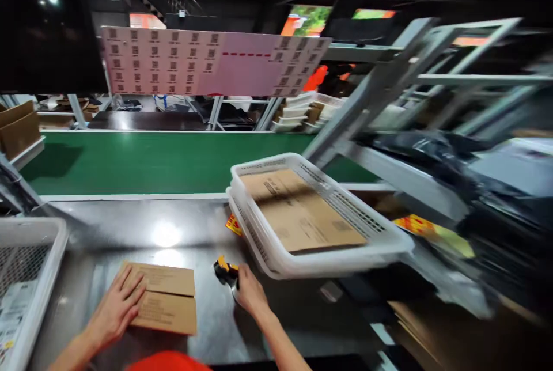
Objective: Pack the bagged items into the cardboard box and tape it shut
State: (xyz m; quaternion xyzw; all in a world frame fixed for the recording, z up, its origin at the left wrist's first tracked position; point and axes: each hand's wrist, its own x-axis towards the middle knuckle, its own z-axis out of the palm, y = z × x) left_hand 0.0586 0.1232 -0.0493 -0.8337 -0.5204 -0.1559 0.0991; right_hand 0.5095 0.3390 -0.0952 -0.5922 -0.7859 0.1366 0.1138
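My left hand (113,309) lies flat with fingers spread on the left edge of a small flat cardboard box (166,297) on the steel table (181,227). My right hand (249,291) is closed around a black and yellow handheld scanner (226,270) just right of the box. Right behind that hand stands a stack of white plastic baskets (391,241); the top one holds a flat cardboard piece (298,209).
A green conveyor belt (142,161) runs across behind the table. A white basket (34,279) with papers sits at the left edge. A pink sheet of code labels (207,60) hangs above the belt. Grey metal shelving (410,89) with dark bags rises on the right.
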